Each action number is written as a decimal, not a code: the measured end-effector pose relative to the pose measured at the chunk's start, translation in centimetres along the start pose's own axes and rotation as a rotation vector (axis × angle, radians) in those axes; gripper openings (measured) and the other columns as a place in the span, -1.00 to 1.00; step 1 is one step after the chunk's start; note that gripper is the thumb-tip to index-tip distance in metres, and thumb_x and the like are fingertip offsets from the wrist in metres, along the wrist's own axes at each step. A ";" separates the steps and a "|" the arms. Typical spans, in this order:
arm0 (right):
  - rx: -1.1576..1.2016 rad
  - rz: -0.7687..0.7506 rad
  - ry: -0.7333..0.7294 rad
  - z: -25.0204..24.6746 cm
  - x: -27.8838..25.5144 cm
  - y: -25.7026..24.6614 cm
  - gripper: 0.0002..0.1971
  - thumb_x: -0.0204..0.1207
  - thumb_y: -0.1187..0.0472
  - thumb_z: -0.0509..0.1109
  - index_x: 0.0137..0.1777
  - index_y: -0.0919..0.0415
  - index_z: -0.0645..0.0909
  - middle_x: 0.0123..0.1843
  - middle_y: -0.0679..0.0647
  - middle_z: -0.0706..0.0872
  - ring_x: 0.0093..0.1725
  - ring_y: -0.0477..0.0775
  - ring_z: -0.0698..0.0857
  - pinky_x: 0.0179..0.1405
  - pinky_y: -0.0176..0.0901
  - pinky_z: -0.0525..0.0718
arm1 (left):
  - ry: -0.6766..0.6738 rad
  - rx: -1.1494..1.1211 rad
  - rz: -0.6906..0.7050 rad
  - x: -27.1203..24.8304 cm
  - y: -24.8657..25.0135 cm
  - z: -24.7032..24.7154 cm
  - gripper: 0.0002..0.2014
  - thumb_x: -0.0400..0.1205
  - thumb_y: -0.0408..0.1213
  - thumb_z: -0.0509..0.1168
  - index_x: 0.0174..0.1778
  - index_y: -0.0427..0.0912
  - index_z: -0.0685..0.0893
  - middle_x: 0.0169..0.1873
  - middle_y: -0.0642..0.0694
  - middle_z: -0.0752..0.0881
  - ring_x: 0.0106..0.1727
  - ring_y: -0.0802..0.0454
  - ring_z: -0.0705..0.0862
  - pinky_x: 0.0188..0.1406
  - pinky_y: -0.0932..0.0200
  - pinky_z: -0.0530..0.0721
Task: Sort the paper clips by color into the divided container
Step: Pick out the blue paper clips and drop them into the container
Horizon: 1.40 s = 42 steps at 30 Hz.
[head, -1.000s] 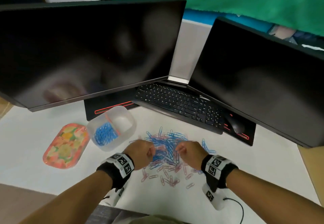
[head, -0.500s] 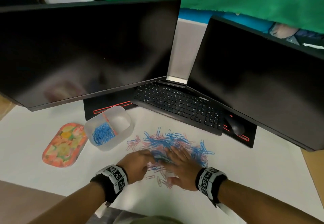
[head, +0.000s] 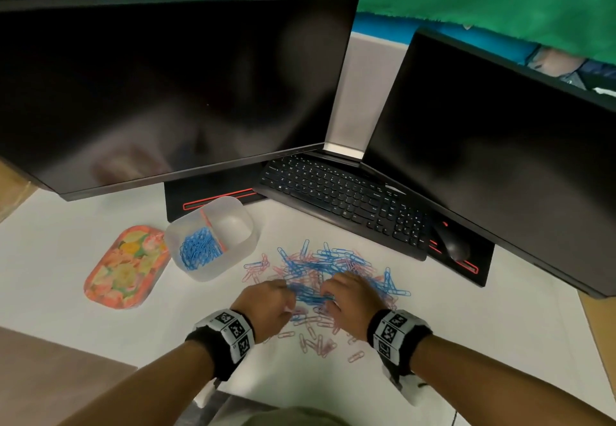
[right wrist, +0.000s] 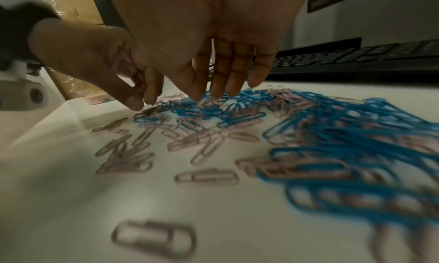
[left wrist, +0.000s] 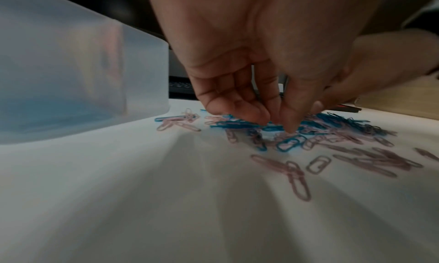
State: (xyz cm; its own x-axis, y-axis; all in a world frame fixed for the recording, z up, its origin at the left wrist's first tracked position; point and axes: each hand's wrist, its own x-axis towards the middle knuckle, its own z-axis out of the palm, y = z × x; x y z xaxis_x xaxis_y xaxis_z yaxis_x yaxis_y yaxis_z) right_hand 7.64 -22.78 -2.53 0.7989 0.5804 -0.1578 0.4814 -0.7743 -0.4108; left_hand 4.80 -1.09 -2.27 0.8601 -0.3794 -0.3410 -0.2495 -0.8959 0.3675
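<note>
A mixed pile of blue and pink paper clips lies on the white desk. Left of it stands the translucent divided container; its left compartment holds blue clips, and its right compartment looks empty. Both hands are down on the near edge of the pile. My left hand has its fingers curled, and thumb and fingertips pinch at blue clips. My right hand keeps its fingers straight, tips resting on the pile. Loose pink clips lie nearer to me.
A floral lid lies left of the container. Behind the pile are a black keyboard, a mouse and two dark monitors. The desk's front edge runs just below my wrists.
One second ago both hands were fists above the pile, then they spread flat onto it. Now the left fingers have curled in and the hands have drawn closer around blue clips.
</note>
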 end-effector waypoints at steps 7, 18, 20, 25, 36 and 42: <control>0.082 0.042 -0.088 0.7 2.0 -1.7 -0.82 0.45 0.39 0.25 -0.01 0.22 0.61 -0.04 0.14 0.70 -0.03 0.15 0.59 -0.08 -0.09 0.55 | -0.084 0.126 -0.030 0.8 1.3 0.1 -0.66 0.71 0.03 0.11 0.15 -0.12 0.63 0.21 -0.09 0.63 0.22 -0.13 0.62 0.10 0.01 0.62; 0.339 0.221 -0.080 0.4 1.7 -0.7 -0.71 0.55 0.39 0.22 0.14 0.21 0.70 0.06 0.02 0.72 -0.01 -0.07 0.68 -0.03 -0.49 0.54 | -0.008 -0.222 -0.082 0.7 -0.2 0.1 -0.87 0.60 -0.19 0.23 -0.02 -0.05 0.66 -0.08 -0.08 0.76 -0.02 -0.10 0.71 -0.05 0.12 0.66; 0.414 0.267 -0.059 0.2 1.7 -0.7 -0.71 0.56 0.43 0.20 0.11 0.25 0.72 0.03 -0.03 0.70 -0.09 -0.24 0.64 -0.14 -0.71 0.44 | 0.014 -0.373 -0.102 0.8 -0.6 0.0 -0.80 0.57 -0.34 0.24 0.05 -0.07 0.68 -0.11 -0.10 0.78 -0.08 -0.08 0.73 -0.07 0.14 0.69; 0.664 0.461 -0.150 -0.5 2.0 0.0 -0.74 0.57 0.46 0.20 -0.04 0.17 0.69 -0.21 -0.09 0.71 -0.31 -0.17 0.72 -0.29 -0.40 0.62 | 0.058 -0.615 -0.122 0.9 -1.0 -0.3 -0.64 0.55 -0.50 0.25 0.17 -0.03 0.67 -0.26 -0.03 0.73 -0.35 0.17 0.62 -0.20 0.35 0.64; 1.214 0.739 -0.132 -1.0 2.7 -0.2 -0.78 0.51 0.44 0.11 -0.13 0.31 0.60 -0.30 0.20 0.67 -0.49 0.07 0.51 -0.50 -0.25 0.40 | 0.079 -1.406 -0.403 1.0 -2.4 -2.6 -0.59 0.44 -0.75 -0.04 -0.05 -0.40 0.66 -0.38 -0.21 0.61 -0.42 -0.08 0.61 -0.33 0.12 0.67; 0.472 0.385 -0.084 -0.7 2.8 -1.1 -0.90 0.49 0.39 0.29 -0.13 0.22 0.61 -0.26 -0.19 0.59 -0.27 -0.29 0.54 -0.24 -0.37 0.50 | 0.174 -1.107 -0.509 1.2 -4.0 -2.3 -0.86 0.59 -0.47 0.22 -0.21 -0.29 0.66 -0.38 -0.20 0.60 -0.40 -0.02 0.51 -0.35 0.20 0.47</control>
State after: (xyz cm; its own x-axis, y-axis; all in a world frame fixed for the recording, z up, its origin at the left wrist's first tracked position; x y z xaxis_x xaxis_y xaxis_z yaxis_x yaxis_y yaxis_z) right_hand 9.57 -20.46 -1.86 0.8433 0.3140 -0.4361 -0.0633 -0.7479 -0.6608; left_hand 7.83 2.54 -2.15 0.8181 0.0679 -0.5711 0.5705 -0.2216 0.7909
